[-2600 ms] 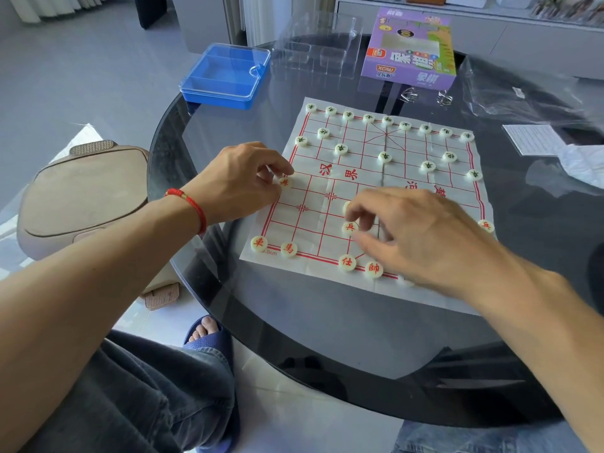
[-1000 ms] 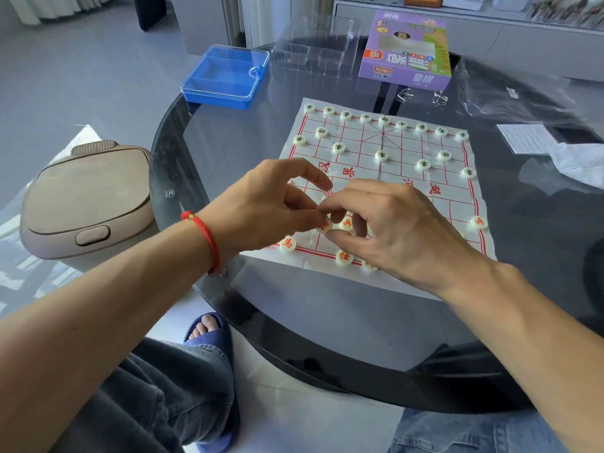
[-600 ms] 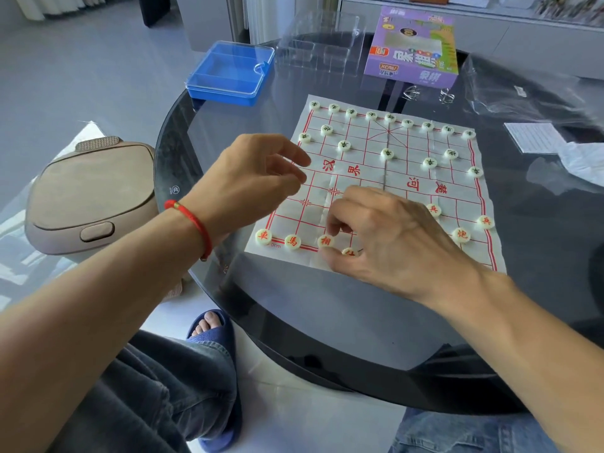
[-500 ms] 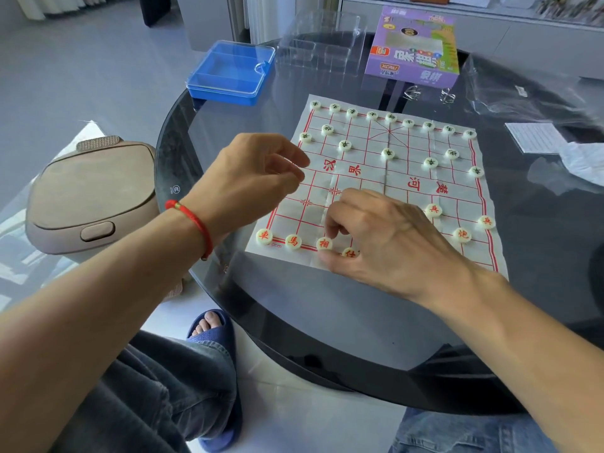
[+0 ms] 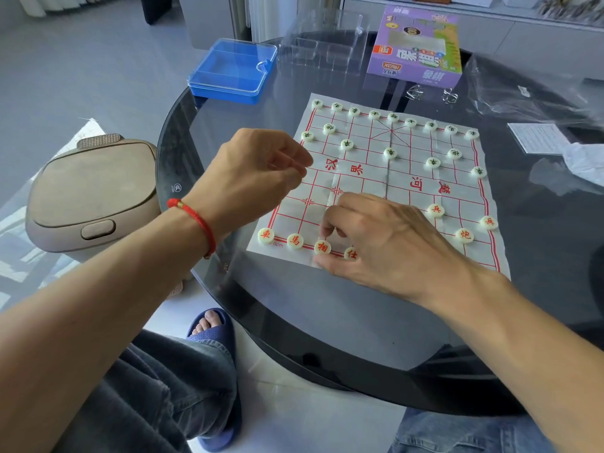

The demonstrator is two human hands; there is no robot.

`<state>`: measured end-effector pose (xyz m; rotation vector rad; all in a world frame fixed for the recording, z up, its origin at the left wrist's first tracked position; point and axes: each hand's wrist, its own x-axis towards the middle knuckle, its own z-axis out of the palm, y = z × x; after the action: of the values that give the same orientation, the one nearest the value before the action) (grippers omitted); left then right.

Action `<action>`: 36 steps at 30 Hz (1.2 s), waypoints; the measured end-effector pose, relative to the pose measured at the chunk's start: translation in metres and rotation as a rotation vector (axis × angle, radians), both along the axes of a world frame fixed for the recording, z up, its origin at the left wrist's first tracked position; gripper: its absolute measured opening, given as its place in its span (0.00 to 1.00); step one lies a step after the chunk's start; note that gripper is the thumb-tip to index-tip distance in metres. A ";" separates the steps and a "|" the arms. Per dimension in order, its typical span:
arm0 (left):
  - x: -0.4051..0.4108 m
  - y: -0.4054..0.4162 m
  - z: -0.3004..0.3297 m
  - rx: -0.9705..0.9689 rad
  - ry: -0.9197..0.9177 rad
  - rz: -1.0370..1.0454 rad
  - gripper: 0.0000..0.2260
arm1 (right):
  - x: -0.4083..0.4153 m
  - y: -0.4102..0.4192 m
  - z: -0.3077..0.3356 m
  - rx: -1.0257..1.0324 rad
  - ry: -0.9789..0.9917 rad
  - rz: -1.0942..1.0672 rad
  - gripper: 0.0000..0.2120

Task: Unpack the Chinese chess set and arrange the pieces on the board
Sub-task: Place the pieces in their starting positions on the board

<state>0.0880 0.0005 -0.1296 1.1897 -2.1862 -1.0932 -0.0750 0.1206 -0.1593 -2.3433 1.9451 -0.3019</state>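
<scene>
**Hands over the near edge of the board**

Our right hand (image 5: 385, 246) rests on the board's (image 5: 385, 188) near row, its curled fingers hiding whatever they hold; we cannot tell. Our left hand (image 5: 258, 178) hovers over the left edge, fingertips pinched together, contents unclear. Red pieces (image 5: 295, 240) line the near row, green pieces (image 5: 390, 153) the far side. Beyond sits the box (image 5: 416, 47).

Bright daylight, glare on the glass table (image 5: 327, 308), wide-angle bending at edges.
</scene>
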 end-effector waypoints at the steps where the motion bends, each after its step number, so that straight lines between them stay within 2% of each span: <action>1: 0.000 -0.001 -0.001 -0.019 0.000 0.001 0.12 | -0.004 -0.001 0.004 0.010 -0.024 -0.021 0.17; 4: 0.004 -0.007 -0.003 -0.133 -0.041 -0.004 0.12 | -0.030 -0.003 0.018 -0.040 -0.106 -0.138 0.13; 7: 0.007 -0.011 -0.005 -0.252 -0.132 -0.029 0.12 | -0.057 -0.003 0.020 -0.066 -0.098 -0.246 0.07; 12: 0.007 -0.012 -0.008 -0.373 -0.259 -0.054 0.13 | -0.050 -0.004 0.008 -0.023 -0.089 -0.184 0.09; 15: 0.007 -0.013 -0.009 -0.388 -0.293 -0.063 0.13 | -0.043 -0.010 0.007 0.014 -0.076 -0.128 0.13; 25: 0.010 -0.014 -0.010 -0.385 -0.360 -0.098 0.13 | -0.042 -0.010 0.004 0.072 -0.004 -0.084 0.13; 31: 0.008 -0.013 -0.011 -0.386 -0.345 -0.082 0.13 | -0.043 -0.034 0.005 -0.071 -0.072 -0.136 0.10; 36: 0.011 -0.012 -0.014 -0.379 -0.352 -0.079 0.14 | -0.045 -0.059 -0.001 -0.088 -0.089 -0.162 0.12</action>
<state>0.0985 -0.0120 -0.1440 1.1950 -2.5744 -0.4833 -0.1197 0.0617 -0.1605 -2.1845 2.1233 -0.5036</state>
